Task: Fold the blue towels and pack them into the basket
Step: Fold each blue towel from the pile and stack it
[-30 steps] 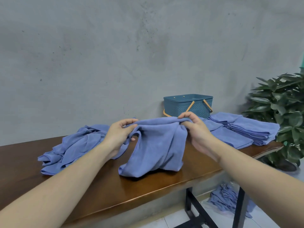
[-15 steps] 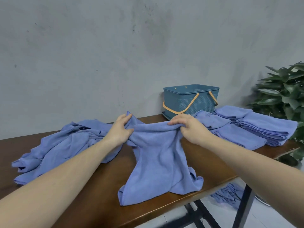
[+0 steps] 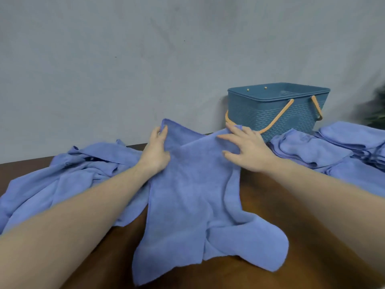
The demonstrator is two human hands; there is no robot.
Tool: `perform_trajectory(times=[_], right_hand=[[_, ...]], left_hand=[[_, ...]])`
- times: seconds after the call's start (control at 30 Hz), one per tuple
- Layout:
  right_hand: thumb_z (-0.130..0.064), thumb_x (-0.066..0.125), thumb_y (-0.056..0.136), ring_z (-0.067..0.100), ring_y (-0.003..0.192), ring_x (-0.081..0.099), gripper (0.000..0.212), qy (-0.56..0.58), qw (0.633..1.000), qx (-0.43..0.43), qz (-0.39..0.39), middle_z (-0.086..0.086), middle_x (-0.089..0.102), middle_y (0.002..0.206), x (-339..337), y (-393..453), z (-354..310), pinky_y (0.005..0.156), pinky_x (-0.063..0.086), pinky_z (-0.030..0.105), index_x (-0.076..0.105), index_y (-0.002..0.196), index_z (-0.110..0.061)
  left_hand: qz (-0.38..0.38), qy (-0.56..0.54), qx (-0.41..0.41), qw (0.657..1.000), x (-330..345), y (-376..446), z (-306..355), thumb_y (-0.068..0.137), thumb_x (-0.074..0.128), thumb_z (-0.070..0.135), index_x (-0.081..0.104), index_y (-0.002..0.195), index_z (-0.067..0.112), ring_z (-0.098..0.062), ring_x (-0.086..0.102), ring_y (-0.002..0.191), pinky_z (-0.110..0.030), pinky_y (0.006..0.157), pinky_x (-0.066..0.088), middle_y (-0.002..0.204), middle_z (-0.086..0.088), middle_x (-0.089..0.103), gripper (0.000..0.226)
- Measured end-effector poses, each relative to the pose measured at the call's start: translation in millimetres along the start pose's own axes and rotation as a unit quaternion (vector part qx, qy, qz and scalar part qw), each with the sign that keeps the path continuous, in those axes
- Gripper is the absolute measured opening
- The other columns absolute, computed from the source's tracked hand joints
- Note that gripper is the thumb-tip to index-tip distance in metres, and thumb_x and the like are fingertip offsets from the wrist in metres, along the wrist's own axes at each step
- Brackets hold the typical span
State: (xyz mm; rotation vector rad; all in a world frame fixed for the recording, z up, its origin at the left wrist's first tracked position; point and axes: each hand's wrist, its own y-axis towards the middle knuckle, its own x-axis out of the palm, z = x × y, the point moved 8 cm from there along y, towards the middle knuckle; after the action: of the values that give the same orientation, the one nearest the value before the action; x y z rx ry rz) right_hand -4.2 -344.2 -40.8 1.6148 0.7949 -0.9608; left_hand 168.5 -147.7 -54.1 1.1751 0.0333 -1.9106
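A blue towel [image 3: 195, 197] lies spread lengthwise on the brown table [image 3: 268, 197], its near end crumpled by the front edge. My left hand [image 3: 156, 152] pinches the towel's far left corner, which stands up a little. My right hand [image 3: 249, 152] rests on the far right corner with its fingers straight and spread. The teal basket [image 3: 277, 110] with orange handles stands behind my right hand against the wall; its inside is hidden from here.
A heap of unfolded blue towels [image 3: 62, 176] lies to the left, partly under my left forearm. Folded blue towels [image 3: 343, 147] are stacked at the right beside the basket. A green plant [image 3: 378, 113] shows at the right edge. The grey wall [image 3: 145, 59] closes the back.
Both hands carried the towel away from me and lowered it flat onto the table. My right hand went from gripping the edge to lying spread on it. The view has come closer.
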Motion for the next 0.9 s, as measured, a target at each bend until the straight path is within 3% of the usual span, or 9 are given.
perform_trajectory(times=[0.07,0.13,0.27,0.43,0.53,0.57,0.73,0.83,0.9], right_hand=[[-0.063,0.053,0.089,0.026,0.148,0.026,0.056,0.037,0.995,0.048,-0.075,-0.008,0.030,0.163,37.5,5.4,23.0,0.120,0.018,0.044,0.048,0.143,-0.047],[-0.071,0.056,0.084,0.022,0.143,0.036,0.063,0.132,0.980,0.087,-0.120,-0.008,0.045,0.152,65.8,0.2,38.6,0.120,0.027,0.044,0.049,0.142,-0.048],[-0.088,0.046,0.072,0.016,0.134,0.047,0.079,0.174,0.975,0.085,-0.111,-0.009,0.056,0.142,78.6,-17.9,46.0,0.115,0.036,0.042,0.056,0.137,-0.045],[-0.047,0.068,0.090,0.011,0.129,0.052,0.043,0.253,0.964,0.063,-0.044,-0.013,0.062,0.133,60.9,-41.5,35.4,0.114,0.037,0.035,0.066,0.129,-0.029],[-0.037,0.067,0.094,0.004,0.127,0.051,0.033,0.278,0.957,0.070,-0.045,-0.015,0.062,0.130,47.5,-67.1,25.7,0.112,0.034,0.021,0.066,0.126,-0.029],[-0.033,0.067,0.096,0.001,0.125,0.052,0.030,0.291,0.952,0.077,-0.046,-0.016,0.063,0.128,43.2,-76.2,21.8,0.109,0.033,0.015,0.066,0.125,-0.028],[-0.020,0.061,0.099,0.004,0.107,0.065,0.018,0.358,0.927,0.114,-0.021,-0.011,0.071,0.113,18.8,-122.2,-1.3,0.102,0.048,0.028,0.069,0.115,-0.025],[-0.020,0.061,0.100,0.005,0.101,0.064,0.016,0.387,0.915,0.113,0.008,-0.009,0.070,0.110,-2.6,-152.3,-20.0,0.090,0.047,0.019,0.069,0.110,-0.028],[-0.019,0.062,0.099,0.007,0.098,0.061,0.014,0.389,0.916,0.082,0.052,-0.006,0.067,0.108,-21.7,-172.0,-32.3,0.086,0.043,0.013,0.069,0.108,-0.028]], left_hand=[[-0.031,0.022,-0.014,0.999,20.3,8.2,-13.8,0.087,0.054,-0.005,0.018,0.159,0.009,-0.027,0.039,0.137,-0.023,0.101,0.033,0.159,-0.010,0.020,0.082],[-0.063,0.036,-0.029,0.997,40.0,12.8,-26.2,0.088,0.057,0.001,0.026,0.157,0.008,-0.025,0.032,0.144,-0.015,0.103,0.025,0.161,-0.008,0.019,0.076],[-0.079,0.061,-0.040,0.994,58.5,8.2,-36.2,0.095,0.062,0.018,0.053,0.142,0.015,-0.024,0.026,0.149,-0.024,0.115,0.022,0.164,-0.008,0.018,0.048],[-0.039,0.025,0.042,0.998,36.9,-22.5,-8.7,0.094,0.066,0.017,0.070,0.117,0.020,-0.019,0.039,0.140,-0.032,0.117,0.028,0.148,-0.009,0.042,0.024],[-0.067,-0.057,0.064,0.994,21.4,-63.8,16.3,0.097,0.063,0.014,0.072,0.101,0.019,0.015,0.050,0.110,-0.011,0.103,0.033,0.119,0.009,0.059,0.011],[-0.077,-0.085,0.063,0.991,16.4,-79.7,23.3,0.098,0.061,0.014,0.073,0.095,0.020,0.018,0.052,0.105,-0.005,0.097,0.033,0.114,0.012,0.061,0.014],[-0.073,-0.154,0.077,0.982,-4.2,-152.8,42.4,0.099,0.059,0.018,0.073,0.087,0.032,0.006,0.056,0.116,-0.005,0.096,0.033,0.112,0.019,0.065,0.024],[-0.095,-0.169,0.096,0.976,-11.1,-190.8,55.9,0.095,0.062,0.036,0.073,0.094,0.033,0.003,0.054,0.121,-0.009,0.100,0.034,0.117,0.026,0.062,0.012],[-0.100,-0.135,0.147,0.975,-18.8,-210.9,66.4,0.091,0.065,0.051,0.071,0.104,0.035,0.002,0.050,0.127,-0.009,0.104,0.031,0.126,0.026,0.058,0.022]])
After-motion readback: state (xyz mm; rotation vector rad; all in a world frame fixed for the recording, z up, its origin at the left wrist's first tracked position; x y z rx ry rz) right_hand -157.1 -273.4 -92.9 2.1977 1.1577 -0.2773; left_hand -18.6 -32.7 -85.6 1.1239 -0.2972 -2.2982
